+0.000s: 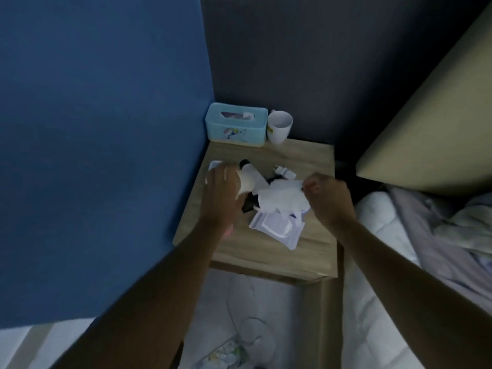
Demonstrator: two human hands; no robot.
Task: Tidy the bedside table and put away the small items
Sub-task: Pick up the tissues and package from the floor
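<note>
On the wooden bedside table (314, 243) lies a heap of small items. My left hand (222, 190) grips a white bottle with a black cap (249, 177) near the table's left side. My right hand (328, 198) pinches the edge of a crumpled white tissue (282, 198) above the heap. Under the tissue lies a flat pack of wet wipes (277, 227). A white charger plug (283, 171) rests behind the tissue. Something black (249, 205) shows between bottle and tissue, mostly hidden.
A light-blue tissue box (235, 126) and a white mug (279, 127) stand at the table's back, against the blue wall (106, 129). A bed with a beige headboard (426, 115) and rumpled bedding (439, 235) lies right. Cables and a patterned object (231, 352) lie on the floor below.
</note>
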